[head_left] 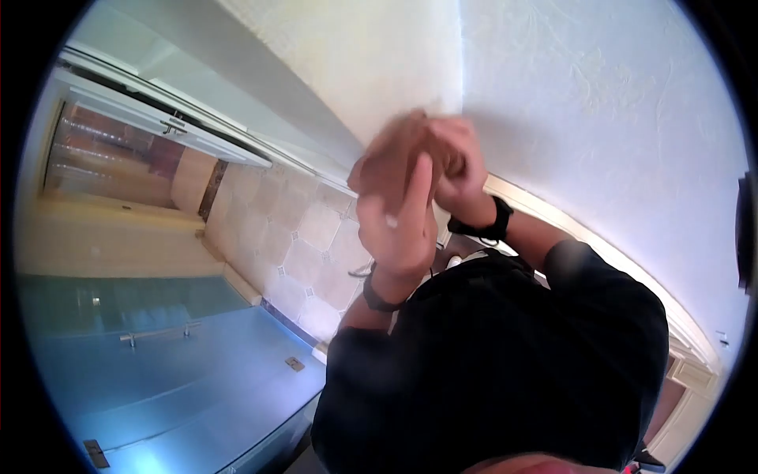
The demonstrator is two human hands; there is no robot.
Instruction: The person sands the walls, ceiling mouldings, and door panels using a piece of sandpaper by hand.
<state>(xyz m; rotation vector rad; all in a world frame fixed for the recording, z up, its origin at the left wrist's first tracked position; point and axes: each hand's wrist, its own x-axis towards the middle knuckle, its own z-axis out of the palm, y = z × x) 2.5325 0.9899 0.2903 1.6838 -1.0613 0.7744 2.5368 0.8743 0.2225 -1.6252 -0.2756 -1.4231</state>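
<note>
the blue-tinted glass door (181, 387) fills the lower left of the view, with a bar handle (162, 336) across it and small metal hinges (294, 363); what the enclosure behind it contains cannot be made out through the tint. up and to the right of the glass door, the left hand (399, 221) and the right hand (459, 158) are raised and brought together, overlapping in view. the left hand's fingers are partly bent, one finger standing up straight along the near side. the right hand's fingers are curled in over the left, with a small gap under the bend. between them lies a blurred brownish patch (399, 162), also up and right of the glass door; whether it is a held thing or only shaded skin cannot be told, nor whether the hollow of the hands contains anything.

a dark band (383, 291) circles the left wrist, and a black strap (489, 221) circles the right, both to the right of the glass door. the black shirt (489, 371) is directly right of it. above it stands an ajar white door (213, 142); tiled floor (312, 225) spreads up and right of the glass door, and a pale wall (600, 87) rises farther right.
</note>
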